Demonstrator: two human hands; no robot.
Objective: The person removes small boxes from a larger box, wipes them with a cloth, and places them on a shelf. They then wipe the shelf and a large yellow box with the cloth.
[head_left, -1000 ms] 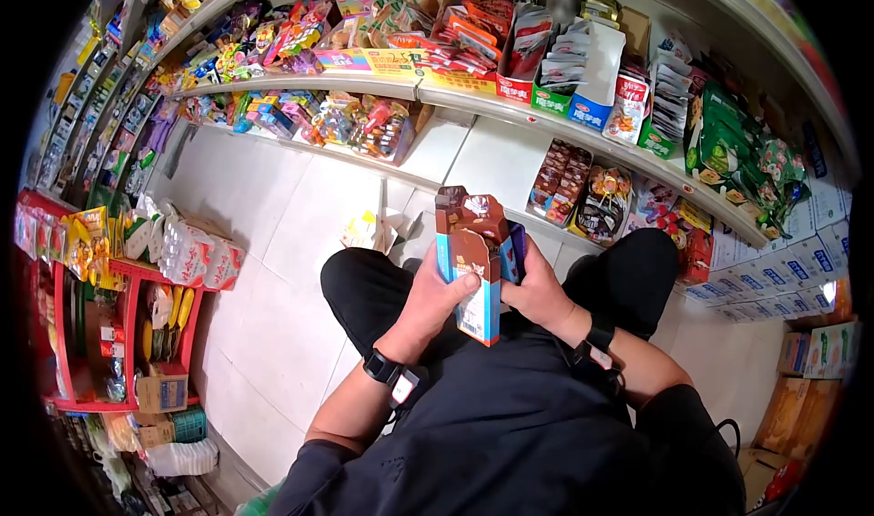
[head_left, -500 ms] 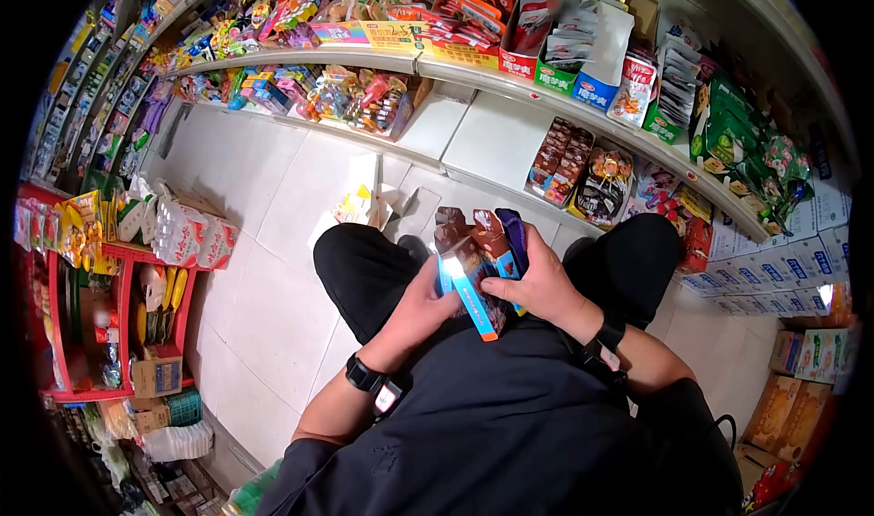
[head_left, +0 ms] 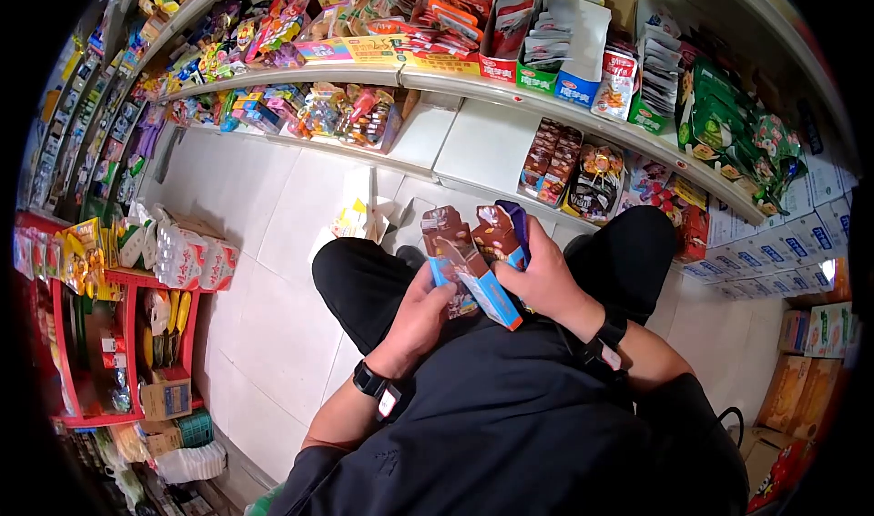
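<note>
Above my lap, my left hand (head_left: pixel 417 317) is closed around an open-topped brown and blue snack box (head_left: pixel 475 275), thumb pressed on its side. My right hand (head_left: pixel 551 284) grips a second brown and blue snack box (head_left: pixel 497 232), along with a dark purple item (head_left: pixel 515 215) behind it that I cannot make out fully. The two boxes lean against each other, tilted, with their cut tops facing away from me. What is inside them is hard to see.
Ahead is a low shelf (head_left: pixel 487 147) carrying similar brown boxes (head_left: pixel 550 161) and a black snack bag (head_left: pixel 596 183). Snack pouches fill the shelf above. A torn white carton (head_left: pixel 358 202) lies on the tiled floor. A red rack (head_left: pixel 127 343) stands left; stacked cartons (head_left: pixel 801 393) stand right.
The box in my left hand has shifted left and turned, its top now more apart from the other box. My left hand has moved slightly left and down.
</note>
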